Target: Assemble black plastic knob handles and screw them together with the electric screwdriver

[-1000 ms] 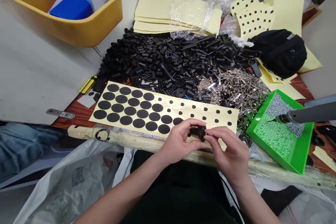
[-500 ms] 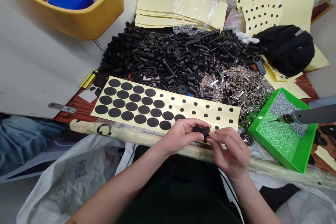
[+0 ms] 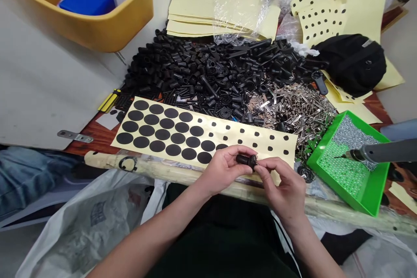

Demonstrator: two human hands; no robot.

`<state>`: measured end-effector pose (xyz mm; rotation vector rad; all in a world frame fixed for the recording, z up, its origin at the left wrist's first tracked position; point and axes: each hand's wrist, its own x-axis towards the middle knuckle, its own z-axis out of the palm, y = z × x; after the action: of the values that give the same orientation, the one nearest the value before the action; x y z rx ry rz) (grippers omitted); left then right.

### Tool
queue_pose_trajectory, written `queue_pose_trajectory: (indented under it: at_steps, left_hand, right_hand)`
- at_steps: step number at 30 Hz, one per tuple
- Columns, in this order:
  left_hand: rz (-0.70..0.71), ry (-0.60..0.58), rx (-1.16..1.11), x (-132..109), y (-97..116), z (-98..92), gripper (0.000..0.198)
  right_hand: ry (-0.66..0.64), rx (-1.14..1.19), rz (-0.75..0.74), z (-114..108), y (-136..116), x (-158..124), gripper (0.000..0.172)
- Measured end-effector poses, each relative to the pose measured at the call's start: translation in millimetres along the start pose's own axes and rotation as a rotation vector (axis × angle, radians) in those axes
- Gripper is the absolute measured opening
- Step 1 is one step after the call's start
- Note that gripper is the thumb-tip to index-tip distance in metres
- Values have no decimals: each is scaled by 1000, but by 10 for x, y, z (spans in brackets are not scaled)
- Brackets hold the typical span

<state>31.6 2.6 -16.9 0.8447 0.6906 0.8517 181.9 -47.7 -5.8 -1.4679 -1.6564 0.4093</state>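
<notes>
My left hand grips a small black plastic part, a short cylinder with a wider flanged end. That flanged end points right, toward my right hand. Thumb and forefinger of the right hand are pinched against the flange; what lies between them, if anything, is too small to make out. Beneath and behind both hands lies a yellow backing sheet with rows of large black round stickers on its left part. Small black dots cover its right part.
Beyond the sheet are a heap of black plastic parts and a pile of small metal strips. A green tray of screws sits at right, a screwdriver-like tool above it. A yellow bin juts in upper left; a black cap lies right.
My right fingertips have shifted slightly left on the flanged end, and the black part has turned a little in my hands. The whole view has shifted slightly.
</notes>
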Motion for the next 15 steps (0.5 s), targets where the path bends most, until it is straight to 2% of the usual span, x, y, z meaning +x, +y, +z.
queue_pose_trajectory:
  at_steps: [4,9,15]
  left_hand:
    - [22,16,68,-2,-21,5,27]
    - [24,28,145,3,-27,-1,27]
    - [33,9,201,12,-54,-27,27]
  right_hand:
    - [-19,-113,-5,5,-43,16,13]
    - [-26,-139,-35,30,-24,54,17]
    - [-135,-137,-118,6,44,139,20]
